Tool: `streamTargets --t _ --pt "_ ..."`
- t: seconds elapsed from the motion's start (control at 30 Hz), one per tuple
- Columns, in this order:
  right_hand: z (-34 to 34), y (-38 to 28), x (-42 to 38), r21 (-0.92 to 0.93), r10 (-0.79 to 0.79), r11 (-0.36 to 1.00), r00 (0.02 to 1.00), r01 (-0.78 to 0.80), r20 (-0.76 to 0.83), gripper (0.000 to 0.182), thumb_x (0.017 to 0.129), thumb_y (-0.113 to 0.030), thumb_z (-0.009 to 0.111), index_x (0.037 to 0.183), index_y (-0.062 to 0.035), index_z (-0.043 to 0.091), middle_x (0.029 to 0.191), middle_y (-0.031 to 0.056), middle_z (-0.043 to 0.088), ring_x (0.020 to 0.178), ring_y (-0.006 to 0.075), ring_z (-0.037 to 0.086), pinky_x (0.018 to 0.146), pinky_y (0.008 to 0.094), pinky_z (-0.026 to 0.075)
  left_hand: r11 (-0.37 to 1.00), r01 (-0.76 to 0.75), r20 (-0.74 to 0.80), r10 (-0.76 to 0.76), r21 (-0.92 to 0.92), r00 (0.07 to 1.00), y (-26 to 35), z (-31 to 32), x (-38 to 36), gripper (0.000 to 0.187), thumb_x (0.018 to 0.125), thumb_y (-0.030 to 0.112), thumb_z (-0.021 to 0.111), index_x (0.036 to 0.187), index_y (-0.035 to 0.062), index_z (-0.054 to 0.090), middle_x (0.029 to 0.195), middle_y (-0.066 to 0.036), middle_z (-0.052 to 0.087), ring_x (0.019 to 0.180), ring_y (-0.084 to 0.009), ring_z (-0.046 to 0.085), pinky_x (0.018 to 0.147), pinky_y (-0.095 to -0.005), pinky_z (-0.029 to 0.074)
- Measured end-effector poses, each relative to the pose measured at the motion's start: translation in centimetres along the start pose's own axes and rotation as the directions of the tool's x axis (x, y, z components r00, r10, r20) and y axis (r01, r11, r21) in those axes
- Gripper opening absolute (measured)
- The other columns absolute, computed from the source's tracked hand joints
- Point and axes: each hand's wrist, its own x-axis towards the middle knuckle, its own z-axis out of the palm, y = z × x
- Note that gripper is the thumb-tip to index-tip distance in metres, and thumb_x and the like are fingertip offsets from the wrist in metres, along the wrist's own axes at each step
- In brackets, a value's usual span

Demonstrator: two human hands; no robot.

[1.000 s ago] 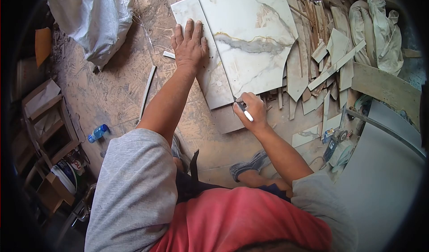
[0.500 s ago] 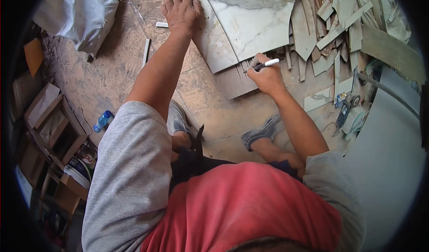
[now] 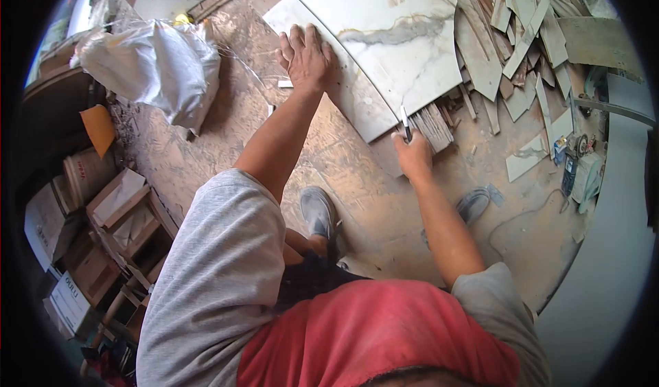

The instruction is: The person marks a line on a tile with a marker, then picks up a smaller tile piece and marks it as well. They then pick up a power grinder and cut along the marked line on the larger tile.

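Note:
My left hand point(image 3: 306, 57) rests with fingers spread on the narrow marbled tile strip point(image 3: 347, 78), near its left edge. Beside the strip, across a thin seam, lies a large white marbled tile point(image 3: 398, 33) with grey veins. My right hand point(image 3: 413, 155) is closed around a black and white marker point(image 3: 407, 127), which points up at the lower corner where strip and large tile meet. Under that corner a grey-brown board point(image 3: 386, 155) shows, with a stack of thin strips point(image 3: 432, 129) to its right. The marker's tip is too small to make out.
Broken tile offcuts point(image 3: 528, 50) are piled at the upper right. An angle grinder point(image 3: 571, 167) with a cord lies at right. A white sack point(image 3: 161, 71) sits at upper left, cardboard boxes point(image 3: 89, 174) at left. My shoes point(image 3: 318, 210) stand below the tiles.
The camera view has shifted, so the tiles and floor appear moved. My left hand stays on the strip. The marker has turned from pointing sideways to nearly upright in my right hand.

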Motion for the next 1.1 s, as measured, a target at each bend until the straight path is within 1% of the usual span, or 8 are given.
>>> streamTargets --t 0.13,0.23,0.27,0.37,0.47,0.7,0.87,1.1 --pt "0.8 -0.4 -0.8 0.016 -0.008 1.0 1.0 0.009 -0.029 0.032 0.082 -0.035 0.069 0.09 -0.004 0.069 0.085 0.0176 0.069 0.083 0.0354 0.067 0.077 0.042 0.05 0.996 0.008 -0.216 -0.027 -0.09 0.976 -1.9 -0.8 5.2 0.055 0.094 0.035 0.045 0.142 0.01 0.039 0.151 -0.016 0.03 0.142 -0.0376 0.021 0.114 -0.0526 0.013" --pt "1.2 -0.4 -0.6 -0.059 0.028 0.998 0.999 -0.03 -0.034 0.033 0.083 -0.035 0.068 0.089 -0.0031 0.068 0.085 0.0188 0.069 0.083 0.0364 0.067 0.076 0.0431 0.05 0.994 0.028 -0.107 -0.039 -0.102 0.993 -3.9 -1.6 9.0 0.049 0.095 0.033 0.044 0.137 0.0096 0.046 0.143 -0.016 0.042 0.136 -0.034 0.034 0.111 -0.0506 0.021" --pt "1.3 -0.5 -0.4 -0.062 0.024 0.998 0.999 -0.026 -0.035 0.033 0.083 -0.035 0.068 0.089 -0.0031 0.068 0.085 0.0188 0.069 0.083 0.0364 0.067 0.076 0.0431 0.05 0.997 0.014 -0.16 -0.027 -0.077 0.987 -4.4 -1.4 9.5 0.042 0.094 0.031 0.044 0.129 0.0105 0.054 0.129 -0.015 0.054 0.123 -0.0328 0.049 0.104 -0.0485 0.033" --pt "1.3 -0.7 -0.4 -0.062 0.043 0.997 0.999 -0.044 -0.017 0.034 0.083 -0.035 0.067 0.089 -0.0019 0.067 0.085 0.0201 0.069 0.084 0.0381 0.066 0.076 0.0446 0.05 0.998 0.024 -0.028 -0.026 -0.065 0.999 -4.4 -2.9 10.3 0.043 0.091 0.029 0.048 0.129 0.0106 0.057 0.129 -0.016 0.055 0.121 -0.0349 0.051 0.102 -0.0445 0.039" --pt "1.8 -0.2 0.3 -0.061 0.045 0.997 0.999 -0.047 -0.03 0.035 0.084 -0.034 0.066 0.091 -0.0003 0.066 0.086 0.0224 0.068 0.085 0.0398 0.066 0.077 0.046 0.05 0.997 -0.048 -0.15 0.039 -0.061 0.988 -5.4 -1.9 11.3 0.034 0.091 0.024 0.046 0.114 0.0127 0.067 0.114 -0.017 0.062 0.108 -0.0373 0.058 0.093 -0.0436 0.045" --pt "2.2 -0.6 0.9 -0.063 0.018 0.998 1.0 -0.017 0.02 0.031 0.087 -0.03 0.064 0.091 0.0008 0.066 0.087 0.0245 0.067 0.09 0.0412 0.065 0.08 0.0467 0.049 0.985 -0.063 -0.03 0.059 -0.159 0.998 -6.7 -2.5 12.8 0.035 0.088 0.018 0.045 0.112 0.0115 0.07 0.118 -0.019 0.061 0.112 -0.0354 0.058 0.098 -0.0428 0.044" --pt "2.2 -0.7 0.4 0.001 0.014 1.0 0.998 -0.014 0.066 0.027 0.087 -0.026 0.064 0.09 0.0008 0.065 0.083 0.0212 0.068 0.089 0.0385 0.066 0.081 0.0458 0.049 0.996 0.048 0.013 -0.048 -0.069 0.999 -5.3 -4.1 11.8 0.032 0.089 0.023 0.047 0.107 0.0204 0.073 0.119 -0.01 0.063 0.11 -0.0296 0.059 0.096 -0.0451 0.042" --pt "2.0 1.8 -2.6 0.291 -0.029 0.956 0.999 0.037 -0.03 0.028 0.088 -0.027 0.067 0.085 0.0009 0.06 0.072 0.0141 0.066 0.069 0.0251 0.065 0.065 0.0373 0.049 0.994 0.081 0.01 -0.08 -0.067 0.997 -2.5 -6.5 10.9 0.029 0.088 0.03 0.052 0.104 0.0212 0.074 0.113 -0.008 0.066 0.106 -0.0285 0.062 0.093 -0.0458 0.043"
